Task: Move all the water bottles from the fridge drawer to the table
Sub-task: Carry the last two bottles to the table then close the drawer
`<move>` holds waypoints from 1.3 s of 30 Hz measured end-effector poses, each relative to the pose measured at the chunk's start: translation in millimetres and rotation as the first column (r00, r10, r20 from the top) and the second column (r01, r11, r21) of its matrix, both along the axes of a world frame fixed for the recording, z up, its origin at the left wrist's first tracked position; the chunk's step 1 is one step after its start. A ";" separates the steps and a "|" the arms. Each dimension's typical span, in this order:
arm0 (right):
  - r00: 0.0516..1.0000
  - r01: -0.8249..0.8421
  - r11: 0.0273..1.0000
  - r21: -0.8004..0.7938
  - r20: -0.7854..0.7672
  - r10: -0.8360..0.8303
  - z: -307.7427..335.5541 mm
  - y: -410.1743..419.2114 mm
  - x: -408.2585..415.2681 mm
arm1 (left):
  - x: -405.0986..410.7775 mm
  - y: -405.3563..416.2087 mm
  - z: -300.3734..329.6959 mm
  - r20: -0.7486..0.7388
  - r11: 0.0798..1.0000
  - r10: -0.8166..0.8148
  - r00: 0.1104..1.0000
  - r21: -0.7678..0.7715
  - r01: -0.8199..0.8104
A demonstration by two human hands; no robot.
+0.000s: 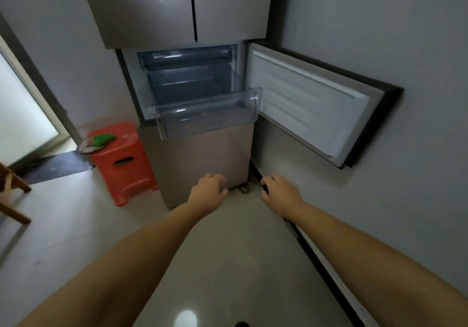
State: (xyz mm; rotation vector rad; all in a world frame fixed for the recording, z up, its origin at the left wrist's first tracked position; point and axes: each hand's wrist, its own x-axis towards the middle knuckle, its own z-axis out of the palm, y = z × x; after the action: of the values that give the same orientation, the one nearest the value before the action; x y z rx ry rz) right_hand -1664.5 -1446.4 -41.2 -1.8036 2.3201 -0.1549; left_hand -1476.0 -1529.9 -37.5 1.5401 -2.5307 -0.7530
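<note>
Drawer (207, 113) of clear plastic juts past the fridge (202, 162) front, no water bottles visible in it — door (311, 108) swung right against the wall. Both hands, left (209, 192) and right (279, 193), hang loosely curled, holding nothing, over bare floor (235, 263) — orange stool (121, 159) left of the fridge

A tall beige metal fridge (174, 10) stands against a grey wall, its middle compartment door (314, 103) swung wide to the right and a clear plastic fridge drawer (207, 113) pulled partway out, with more clear drawers behind it in the compartment. Both bare arms reach forward below the drawer: the left hand (209, 192) and the right hand (279, 192) hang with fingers loosely curled, holding nothing. Left of the fridge stands an orange plastic stool (124, 162) with a green packet (103, 139) on top.
</note>
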 end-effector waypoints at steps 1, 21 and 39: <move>1.000 -0.008 1.000 -0.001 0.000 0.008 2.9 -18.3 -5.6 | -3.7 -15.4 1.7 -0.005 1.000 0.015 1.000 -0.003 -0.015; 0.997 -0.072 0.997 -0.002 0.025 0.072 -5.7 -326.9 -56.9 | -43.1 -301.6 -6.9 0.101 0.996 -0.013 0.995 -0.090 0.022; 0.952 -0.271 0.941 0.201 -0.090 0.294 -52.2 -412.7 -132.7 | -89.2 -337.4 -75.7 0.444 0.975 0.066 0.894 -0.218 0.036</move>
State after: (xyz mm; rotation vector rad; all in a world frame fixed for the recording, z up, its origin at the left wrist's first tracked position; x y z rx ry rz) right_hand -1797.1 -1859.1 -93.3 -2.0692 2.0354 0.2122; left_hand -1565.2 -1867.4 -113.1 1.8202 -2.7816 -0.0991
